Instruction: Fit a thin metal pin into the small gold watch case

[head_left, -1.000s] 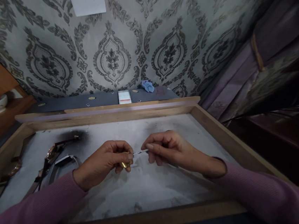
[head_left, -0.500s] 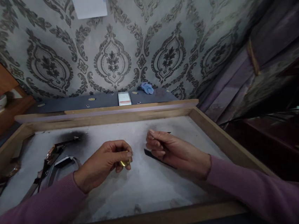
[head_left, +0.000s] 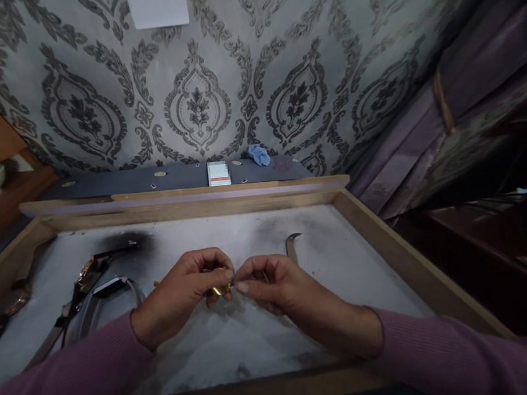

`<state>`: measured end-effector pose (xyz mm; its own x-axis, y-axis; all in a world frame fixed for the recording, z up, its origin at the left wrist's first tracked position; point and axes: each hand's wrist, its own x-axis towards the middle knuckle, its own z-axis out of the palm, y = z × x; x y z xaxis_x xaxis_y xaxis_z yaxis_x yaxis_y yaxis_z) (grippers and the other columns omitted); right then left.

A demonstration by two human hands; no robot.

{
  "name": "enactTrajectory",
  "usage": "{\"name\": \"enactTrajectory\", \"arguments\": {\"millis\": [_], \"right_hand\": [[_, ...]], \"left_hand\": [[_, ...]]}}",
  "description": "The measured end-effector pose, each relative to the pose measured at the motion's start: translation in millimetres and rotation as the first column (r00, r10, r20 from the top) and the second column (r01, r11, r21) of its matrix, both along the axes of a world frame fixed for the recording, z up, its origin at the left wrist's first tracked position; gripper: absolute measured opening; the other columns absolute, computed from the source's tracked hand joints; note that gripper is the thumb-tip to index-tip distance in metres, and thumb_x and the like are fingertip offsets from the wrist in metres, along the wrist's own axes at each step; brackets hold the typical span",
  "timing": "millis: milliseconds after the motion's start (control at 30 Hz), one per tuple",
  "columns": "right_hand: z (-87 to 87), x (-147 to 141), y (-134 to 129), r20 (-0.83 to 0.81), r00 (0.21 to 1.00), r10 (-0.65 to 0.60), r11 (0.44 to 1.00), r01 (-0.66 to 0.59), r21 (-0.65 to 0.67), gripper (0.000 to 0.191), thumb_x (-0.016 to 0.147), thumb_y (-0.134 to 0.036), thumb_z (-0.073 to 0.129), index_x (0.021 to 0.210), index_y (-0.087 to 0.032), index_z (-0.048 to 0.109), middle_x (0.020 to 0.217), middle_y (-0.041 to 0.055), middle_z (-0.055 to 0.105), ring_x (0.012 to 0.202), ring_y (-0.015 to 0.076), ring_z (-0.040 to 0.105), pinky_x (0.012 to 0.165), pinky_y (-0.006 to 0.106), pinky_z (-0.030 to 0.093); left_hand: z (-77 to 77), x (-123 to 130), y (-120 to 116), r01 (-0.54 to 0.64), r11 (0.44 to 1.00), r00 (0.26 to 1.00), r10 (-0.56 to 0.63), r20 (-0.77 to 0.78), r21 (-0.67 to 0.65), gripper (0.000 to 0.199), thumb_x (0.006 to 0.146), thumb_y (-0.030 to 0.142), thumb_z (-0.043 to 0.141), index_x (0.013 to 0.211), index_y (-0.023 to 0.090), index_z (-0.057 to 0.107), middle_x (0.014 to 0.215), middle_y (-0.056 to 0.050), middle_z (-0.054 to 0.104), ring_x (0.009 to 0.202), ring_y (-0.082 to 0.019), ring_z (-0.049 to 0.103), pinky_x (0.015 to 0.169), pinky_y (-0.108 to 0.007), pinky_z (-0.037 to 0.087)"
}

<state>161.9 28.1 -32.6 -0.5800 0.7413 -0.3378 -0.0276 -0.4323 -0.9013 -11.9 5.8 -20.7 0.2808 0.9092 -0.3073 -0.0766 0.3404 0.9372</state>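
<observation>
Just beyond the far side of the tray [head_left: 190, 211] lies a card [head_left: 219, 173] with a red band, its writing too blurred for me to read, while over the tray's middle a gold piece [head_left: 223, 289] sits in the left hand [head_left: 184, 292], its shiny face toward the tray's near side, its long axis hidden by the fingers gripping it. The right hand [head_left: 281, 283] has thumb and forefinger closed together at the piece's edge, though I can't tell what they pinch; a hooked tool [head_left: 291, 247] lies in the tray's right half, watches [head_left: 87, 271] in its left.
</observation>
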Motion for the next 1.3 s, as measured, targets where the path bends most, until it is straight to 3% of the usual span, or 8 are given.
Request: {"name": "enactTrajectory", "arguments": {"millis": [167,500,767,967,1300], "right_hand": [[-5.8,-1.1,3.1,0.037,0.998,-0.055,0.994,0.051,0.100,0.032,0.063,-0.038,0.080,0.071,-0.015,0.060,0.047,-0.0083,0.045,0.040,0.0036,0.032,0.038,0.020,0.015],[-2.0,-2.4,3.2,0.060,0.990,-0.125,0.987,0.117,0.114,0.030,0.061,-0.037,0.079,0.063,-0.015,0.059,0.046,-0.0081,0.044,0.039,0.0029,0.029,0.038,0.020,0.016],[-0.4,-0.1,3.6,0.068,0.994,-0.084,0.994,0.079,0.073,0.024,0.070,-0.034,0.071,0.065,-0.014,0.059,0.047,-0.0055,0.047,0.041,0.0038,0.032,0.039,0.021,0.015],[-1.6,0.1,4.7,0.120,0.989,-0.087,0.991,0.074,0.109,0.018,0.065,-0.028,0.073,0.068,-0.015,0.062,0.046,-0.0072,0.045,0.040,0.0037,0.032,0.040,0.021,0.018],[-3.0,-0.8,6.5,0.155,0.986,-0.054,0.989,0.031,0.145,0.024,0.060,-0.031,0.080,0.065,-0.016,0.062,0.044,-0.0083,0.043,0.041,0.0034,0.032,0.040,0.021,0.021]], "left_hand": [[-2.7,1.1,-0.4,0.020,0.997,0.997,-0.014,-0.079,0.072,0.018,0.072,0.032,0.065,0.070,0.017,0.057,0.057,0.003,0.056,0.052,-0.009,0.042,0.051,-0.023,0.029],[1.6,3.1,-2.7,0.106,0.973,0.959,-0.045,-0.280,0.205,0.009,0.074,0.025,0.058,0.071,0.017,0.056,0.058,0.004,0.054,0.051,-0.008,0.042,0.050,-0.022,0.030],[-4.5,1.7,-1.2,0.079,0.988,0.973,-0.047,-0.227,0.133,0.010,0.075,0.027,0.058,0.074,0.017,0.056,0.058,0.003,0.057,0.052,-0.009,0.045,0.051,-0.022,0.032],[-6.4,2.0,-2.6,0.066,0.989,0.978,-0.038,-0.206,0.131,0.007,0.075,0.025,0.057,0.074,0.017,0.057,0.058,0.002,0.056,0.052,-0.009,0.044,0.051,-0.022,0.033],[-6.5,4.6,-2.8,0.040,0.993,0.982,-0.018,-0.189,0.113,0.008,0.074,0.024,0.058,0.072,0.017,0.057,0.057,0.003,0.055,0.051,-0.009,0.044,0.050,-0.023,0.032]]}}
